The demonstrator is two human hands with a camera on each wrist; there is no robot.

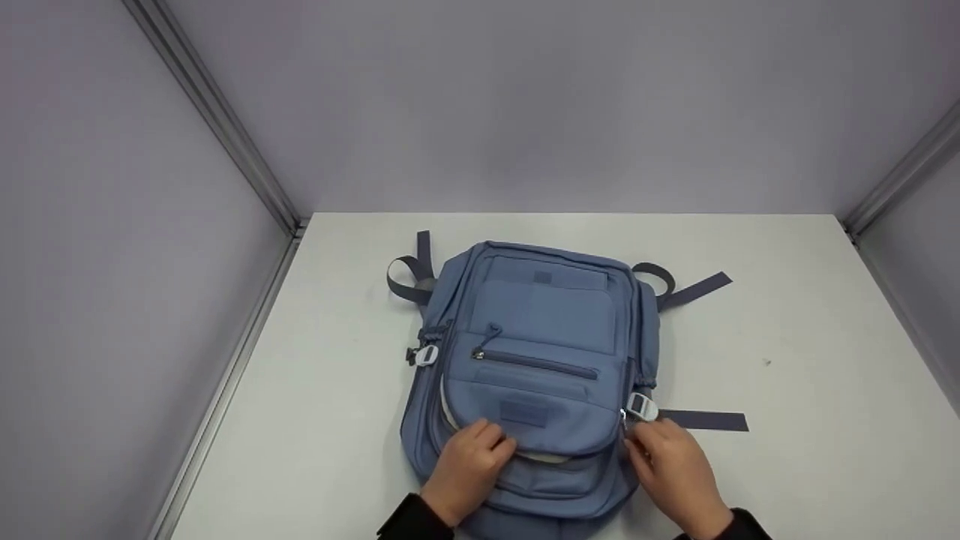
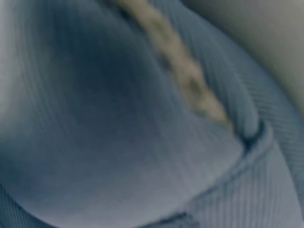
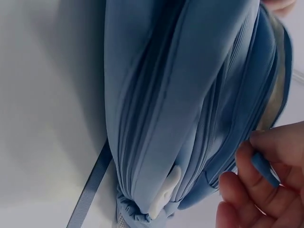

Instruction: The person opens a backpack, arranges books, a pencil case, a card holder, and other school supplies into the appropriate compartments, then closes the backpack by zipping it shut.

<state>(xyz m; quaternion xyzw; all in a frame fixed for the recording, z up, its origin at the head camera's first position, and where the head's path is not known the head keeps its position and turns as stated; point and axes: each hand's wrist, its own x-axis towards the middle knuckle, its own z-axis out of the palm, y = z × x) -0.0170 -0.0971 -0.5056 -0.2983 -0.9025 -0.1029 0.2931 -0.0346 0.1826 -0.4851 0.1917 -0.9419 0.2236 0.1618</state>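
A blue backpack (image 1: 540,315) lies on its back, top end away from me. Its front pocket (image 1: 540,401) is partly unzipped, with a pale lining (image 1: 544,457) showing along the lower edge. My left hand (image 1: 466,471) grips that edge with curled fingers. The left wrist view has only blurred blue fabric (image 2: 118,114) and the pale lining, with no hand in it. At the pocket's right side, my right hand (image 1: 675,476) pinches a blue zipper pull (image 3: 264,169) between thumb and fingers, seen closely in the right wrist view.
White buckles (image 1: 642,406) sit on both sides of the bag. Dark straps stretch onto the white table (image 1: 810,337), one lower strap (image 1: 705,421) lying beside my right hand. A short zipper (image 1: 536,364) crosses the bag's front. Grey panels (image 1: 480,105) enclose the table.
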